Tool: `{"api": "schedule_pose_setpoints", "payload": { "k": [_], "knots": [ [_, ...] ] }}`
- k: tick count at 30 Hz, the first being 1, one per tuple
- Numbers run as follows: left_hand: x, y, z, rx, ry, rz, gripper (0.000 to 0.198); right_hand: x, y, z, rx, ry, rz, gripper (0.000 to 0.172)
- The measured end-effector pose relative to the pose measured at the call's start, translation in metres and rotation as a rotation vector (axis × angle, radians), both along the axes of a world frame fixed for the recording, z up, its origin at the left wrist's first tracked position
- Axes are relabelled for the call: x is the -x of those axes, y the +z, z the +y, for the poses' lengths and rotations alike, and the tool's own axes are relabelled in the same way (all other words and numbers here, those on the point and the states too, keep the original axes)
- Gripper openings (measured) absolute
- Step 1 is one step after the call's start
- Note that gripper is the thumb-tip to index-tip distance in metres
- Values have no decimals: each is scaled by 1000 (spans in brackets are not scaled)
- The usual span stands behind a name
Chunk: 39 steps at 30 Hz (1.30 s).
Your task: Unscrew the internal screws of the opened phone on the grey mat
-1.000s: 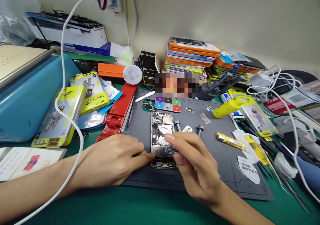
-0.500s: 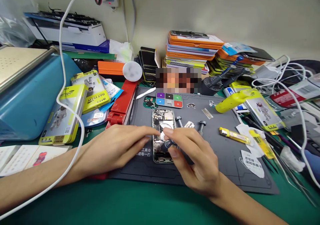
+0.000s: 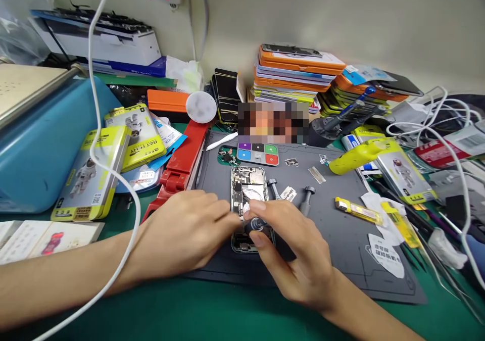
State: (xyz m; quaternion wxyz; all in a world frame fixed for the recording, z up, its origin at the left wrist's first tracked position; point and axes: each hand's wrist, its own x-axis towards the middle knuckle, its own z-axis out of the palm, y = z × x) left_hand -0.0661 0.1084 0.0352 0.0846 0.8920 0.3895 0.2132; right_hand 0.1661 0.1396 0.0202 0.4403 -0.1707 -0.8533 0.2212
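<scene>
An opened smartphone (image 3: 238, 197) lies on the grey mat, its inner boards and a silvery part exposed. My right hand (image 3: 297, 247) is closed over its right side, thumb and fingers around a dark screwdriver (image 3: 256, 224) with ringed grip, tilted over the phone. My left hand (image 3: 197, 225) reaches in from the left with fingers curled and tips pressed together at the phone's left edge; what they pinch, if anything, is hidden. Two more screwdrivers, a near one (image 3: 273, 188) and a farther right one (image 3: 307, 199), lie beside a razor blade (image 3: 288, 194).
A coloured screw tray (image 3: 258, 155) and a small green circuit board (image 3: 226, 155) lie beyond the phone. To the right are a yellow bottle (image 3: 352, 158) and a yellow cutter (image 3: 358, 210). A white cable (image 3: 131, 189) hangs across my left forearm. Battery boxes (image 3: 89, 174) stand left.
My left hand's index finger, stretched out before, has curled in, and its tips have come down to the phone's left edge. My right hand keeps the screwdriver at nearly the same spot.
</scene>
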Motion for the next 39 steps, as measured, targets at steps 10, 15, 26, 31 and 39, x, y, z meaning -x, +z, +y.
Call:
{"api": "schedule_pose_setpoints", "payload": {
  "k": [10,15,26,31,39],
  "knots": [
    [5,-5,-6,-69,-46,-19,32,0,1,-1,5,6,-19,59],
    [5,-9,-6,-32,-117,-38,38,1,3,2,-62,-47,-24,47],
    [4,-5,-5,39,-104,-68,28,1,-2,-1,-86,-75,-38,58],
    [5,-1,-7,238,62,-141,21,-2,-3,-5,218,-131,208,64],
    [0,2,-8,854,261,-693,30,0,3,-15,509,-101,462,55]
  ]
}}
